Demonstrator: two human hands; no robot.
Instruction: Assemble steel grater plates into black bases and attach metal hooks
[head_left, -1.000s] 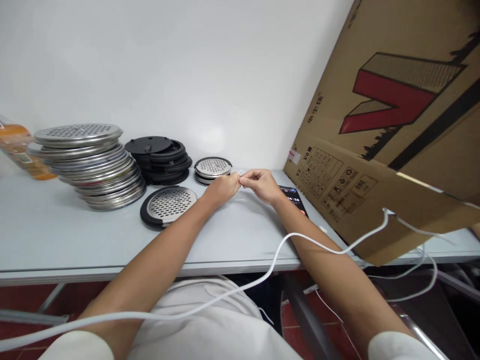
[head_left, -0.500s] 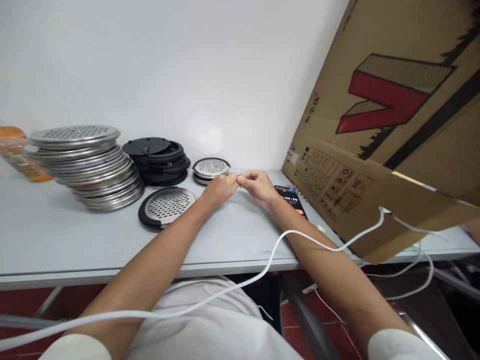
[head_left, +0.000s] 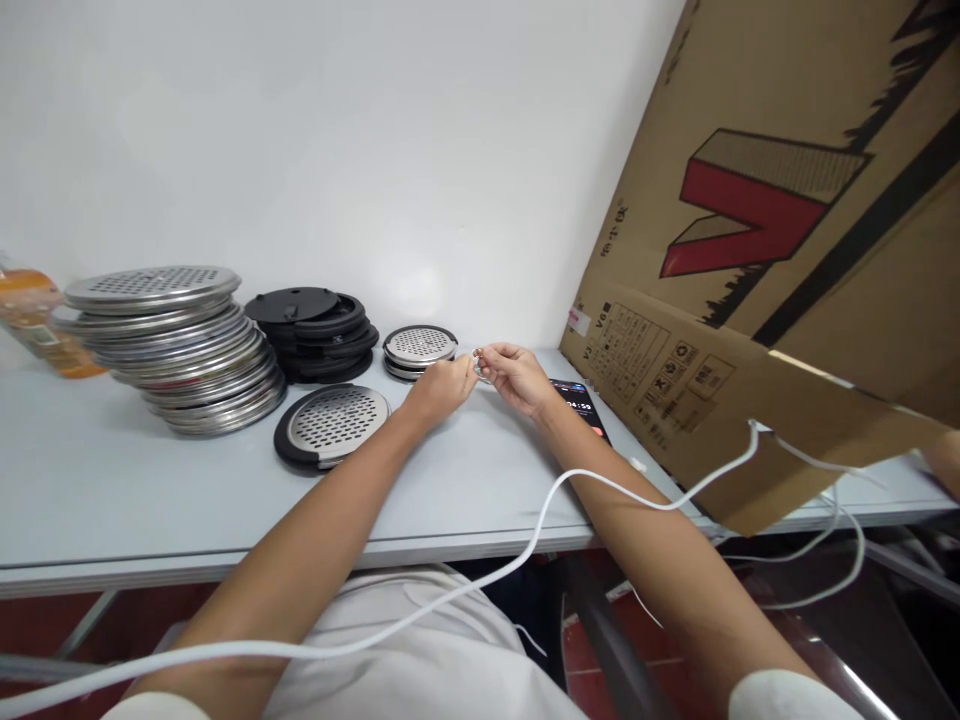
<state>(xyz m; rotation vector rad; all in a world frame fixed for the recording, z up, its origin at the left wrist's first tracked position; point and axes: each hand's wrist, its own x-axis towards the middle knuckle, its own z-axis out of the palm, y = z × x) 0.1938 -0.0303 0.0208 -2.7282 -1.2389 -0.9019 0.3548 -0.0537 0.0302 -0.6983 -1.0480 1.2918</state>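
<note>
Over the table, my left hand [head_left: 444, 388] and my right hand [head_left: 516, 378] meet at the fingertips, both closed in a pinch. Something small with a brownish, shiny spot shows between them; its kind is too small to tell. Just behind my left hand lies a short stack of round perforated metal discs with black rims [head_left: 420, 345]. A larger perforated disc with a black rim [head_left: 336, 424] lies flat to the left of my left forearm. A phone [head_left: 579, 404] showing a timer lies beside my right wrist, which partly covers it.
On the left stand a tall leaning stack of silver discs [head_left: 214, 385], a pile of black round frames [head_left: 322, 345] and an orange bottle [head_left: 46, 325]. A big cardboard box [head_left: 675, 300] leans on the right. A white cable [head_left: 546, 520] crosses in front of my forearms.
My fingertips have parted slightly, and a brownish spot now shows between them. The view has tilted a little, so the table items sit slightly lower.
</note>
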